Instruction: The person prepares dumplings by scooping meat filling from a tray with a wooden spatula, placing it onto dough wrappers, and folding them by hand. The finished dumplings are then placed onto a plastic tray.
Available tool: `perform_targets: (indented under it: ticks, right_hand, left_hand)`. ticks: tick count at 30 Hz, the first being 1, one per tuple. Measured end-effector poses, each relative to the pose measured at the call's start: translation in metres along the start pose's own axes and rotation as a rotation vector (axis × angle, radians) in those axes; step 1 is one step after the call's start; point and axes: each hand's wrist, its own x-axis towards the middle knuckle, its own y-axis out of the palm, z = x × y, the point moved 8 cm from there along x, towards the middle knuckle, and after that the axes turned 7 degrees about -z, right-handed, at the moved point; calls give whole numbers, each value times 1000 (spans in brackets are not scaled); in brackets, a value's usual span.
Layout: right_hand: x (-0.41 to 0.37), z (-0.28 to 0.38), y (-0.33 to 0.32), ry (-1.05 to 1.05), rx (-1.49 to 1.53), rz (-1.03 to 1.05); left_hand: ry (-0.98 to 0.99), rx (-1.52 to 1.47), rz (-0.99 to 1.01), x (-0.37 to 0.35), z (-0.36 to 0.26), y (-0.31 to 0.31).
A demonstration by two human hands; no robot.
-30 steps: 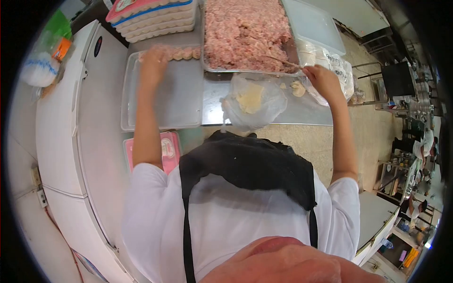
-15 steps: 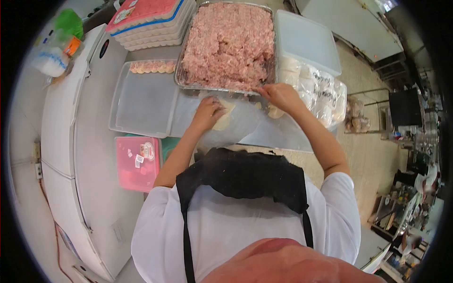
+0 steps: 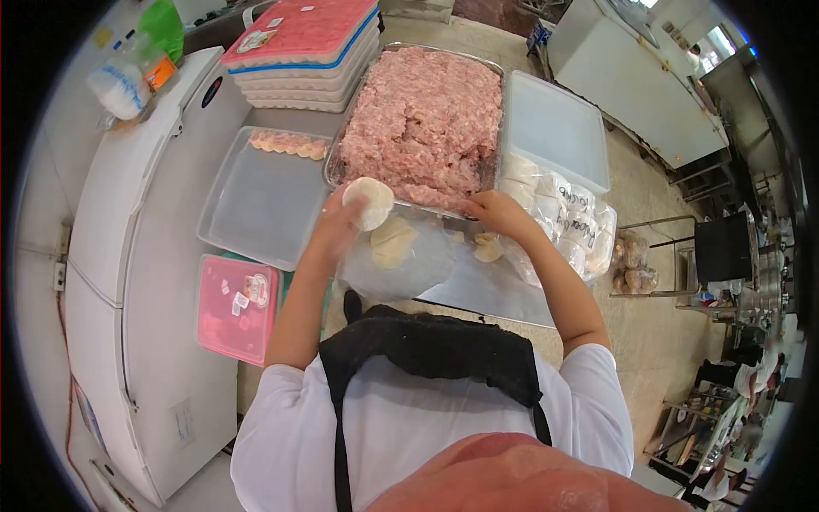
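Observation:
My left hand (image 3: 339, 220) is raised over the front left of the work surface, closed on a round dough wrapper (image 3: 372, 203). Below that wrapper, more pale wrappers (image 3: 394, 242) lie on a clear plastic sheet (image 3: 409, 277). My right hand (image 3: 496, 210) is at the front right edge of a metal tray (image 3: 415, 207) heaped with ground meat (image 3: 426, 119). Its fingers are curled together; whatever they hold is hidden. Near it lies a small piece of dough (image 3: 488, 247).
On the left, a shallow plastic tray (image 3: 256, 200) holds a row of filled dumplings (image 3: 288, 144). Lidded containers (image 3: 299, 38) are stacked behind it. To the right are a translucent lid (image 3: 559, 128) and bagged wrappers (image 3: 563, 218). A pink-lidded box (image 3: 237, 307) sits lower left, beside a white freezer (image 3: 162, 299).
My left hand has lifted from the wrappers on the plastic sheet and now holds one up. My right hand stays at the meat tray's front edge. The whole view has shifted slightly.

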Motion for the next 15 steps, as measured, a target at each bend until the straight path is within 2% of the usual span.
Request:
perform_targets:
  ticks: [3, 6, 8, 9, 12, 15]
  right_hand:
    - [3, -4, -2, 104, 273, -55]
    - [3, 12, -16, 229, 527, -155]
    - [7, 26, -26, 307, 657, -218]
    - [6, 54, -38, 306, 703, -244]
    - [21, 64, -21, 258, 738, -317]
    - [18, 98, -16, -97, 293, -678]
  left_hand:
    - [150, 490, 16, 20, -5, -4]
    - [31, -32, -21, 31, -21, 22]
    - [-47, -263, 12, 48, -23, 38]
    - [-85, -378, 30, 53, -24, 46]
    - [-193, -601, 58, 58, -30, 74]
    - [-250, -720, -31, 59, -50, 81]
